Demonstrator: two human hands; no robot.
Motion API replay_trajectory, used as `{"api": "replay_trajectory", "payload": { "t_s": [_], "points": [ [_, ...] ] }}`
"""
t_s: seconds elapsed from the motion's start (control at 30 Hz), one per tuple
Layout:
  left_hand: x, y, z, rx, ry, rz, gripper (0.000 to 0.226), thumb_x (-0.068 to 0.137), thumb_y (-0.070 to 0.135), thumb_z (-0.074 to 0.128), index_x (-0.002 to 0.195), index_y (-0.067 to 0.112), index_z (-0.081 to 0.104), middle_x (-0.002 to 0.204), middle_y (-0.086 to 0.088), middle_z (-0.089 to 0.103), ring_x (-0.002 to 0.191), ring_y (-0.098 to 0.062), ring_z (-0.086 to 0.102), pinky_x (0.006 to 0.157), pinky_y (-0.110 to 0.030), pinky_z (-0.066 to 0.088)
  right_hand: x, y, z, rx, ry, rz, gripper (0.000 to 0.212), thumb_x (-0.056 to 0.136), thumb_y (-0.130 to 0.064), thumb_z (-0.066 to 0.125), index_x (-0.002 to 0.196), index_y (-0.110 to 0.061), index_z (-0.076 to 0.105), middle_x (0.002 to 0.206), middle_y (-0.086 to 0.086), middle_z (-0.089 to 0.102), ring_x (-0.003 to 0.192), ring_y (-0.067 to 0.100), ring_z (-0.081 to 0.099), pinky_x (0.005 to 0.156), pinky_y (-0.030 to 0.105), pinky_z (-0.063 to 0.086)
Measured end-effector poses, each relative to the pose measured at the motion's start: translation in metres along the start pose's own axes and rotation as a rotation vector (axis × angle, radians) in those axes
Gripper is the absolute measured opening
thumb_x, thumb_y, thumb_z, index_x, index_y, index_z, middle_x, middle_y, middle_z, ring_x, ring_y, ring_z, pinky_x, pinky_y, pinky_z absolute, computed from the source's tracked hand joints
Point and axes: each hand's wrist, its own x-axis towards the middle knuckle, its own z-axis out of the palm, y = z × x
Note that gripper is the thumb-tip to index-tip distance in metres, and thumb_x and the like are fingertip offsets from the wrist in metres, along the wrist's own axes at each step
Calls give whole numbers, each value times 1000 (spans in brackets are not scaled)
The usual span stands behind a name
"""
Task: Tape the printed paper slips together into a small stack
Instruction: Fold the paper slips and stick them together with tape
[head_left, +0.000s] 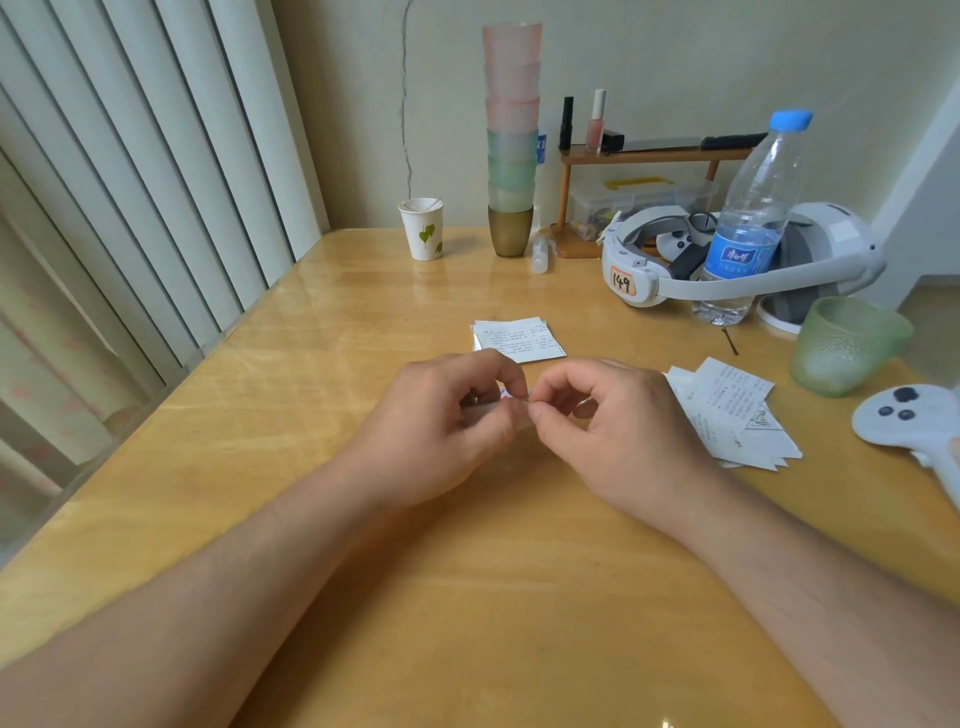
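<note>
**Both hands pinch a small tape roll at table centre**

Your wooden table (322, 467) fills the view. At 2 o'clock sits a white headset (737, 260) with an orange label reading "149", and beside it a water bottle (748, 218) whose blue label is too small to read. Your left hand (441, 431) curls around a small tape roll (506, 397); your right hand (618, 421) pinches its end. Printed paper slips (519, 340) lie at 12, a looser pile (737, 415) at 3.
</note>
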Motion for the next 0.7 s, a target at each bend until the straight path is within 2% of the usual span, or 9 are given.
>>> {"api": "replay_trajectory", "payload": {
  "t_s": [0.1, 0.23, 0.27, 0.37, 0.43, 0.57, 0.7],
  "points": [
    [0, -1, -1, 26, 21, 40, 11, 94, 38, 62, 95, 28, 66, 69, 7, 53, 66, -12, 47, 61, -25, 40, 0, -2, 1, -19, 48, -35, 11, 84, -19, 78, 81, -27, 72, 77, -15, 69, 75, 8, 65, 70, 25, 51],
    [2, -1, 1, 70, 54, 73, 2, 95, 26, 64, 96, 27, 67, 77, 7, 59, 73, -15, 54, 62, -25, 43, 0, -2, 1, -20, 71, -30, 23, 84, -21, 79, 103, -29, 71, 77, -16, 71, 77, 4, 65, 74, 18, 50],
    [2, -1, 2, 79, 54, 78, 3, 95, 26, 64, 96, 28, 66, 79, 7, 60, 76, -16, 55, 63, -26, 44, 1, -2, 1, -25, 72, -29, 22, 83, -21, 80, 102, -29, 71, 77, -16, 71, 77, 4, 65, 74, 18, 50],
    [2, 0, 2, 99, 44, 75, 5, 97, 25, 65, 94, 29, 65, 84, 11, 59, 80, -12, 55, 66, -23, 44, 2, -1, 1, -60, 91, -74, 12, 82, -18, 81, 85, -28, 75, 75, -14, 69, 74, 7, 65, 70, 23, 50],
    [3, 0, 2, 107, 35, 69, 8, 98, 22, 67, 93, 28, 65, 85, 11, 59, 80, -12, 54, 66, -22, 42, 3, -1, 1, -80, 76, -105, 10, 84, -19, 78, 81, -28, 74, 76, -13, 66, 74, 9, 63, 69, 27, 51],
    [3, 0, 2, 85, 32, 54, 12, 99, 21, 65, 90, 27, 62, 84, 10, 59, 78, -10, 52, 66, -20, 40, 3, 3, 0, -89, 36, -165, 4, 89, -27, 69, 86, -28, 71, 91, -13, 62, 82, 13, 62, 70, 37, 52],
    [4, -1, 0, -8, -6, 21, 14, 100, 22, 65, 87, 25, 62, 77, 12, 57, 70, -10, 49, 64, -20, 38, 5, 4, -2, -68, -11, -229, 4, 94, -20, 68, 91, -23, 69, 97, -13, 59, 84, 17, 61, 71, 41, 52]
  ]
}}
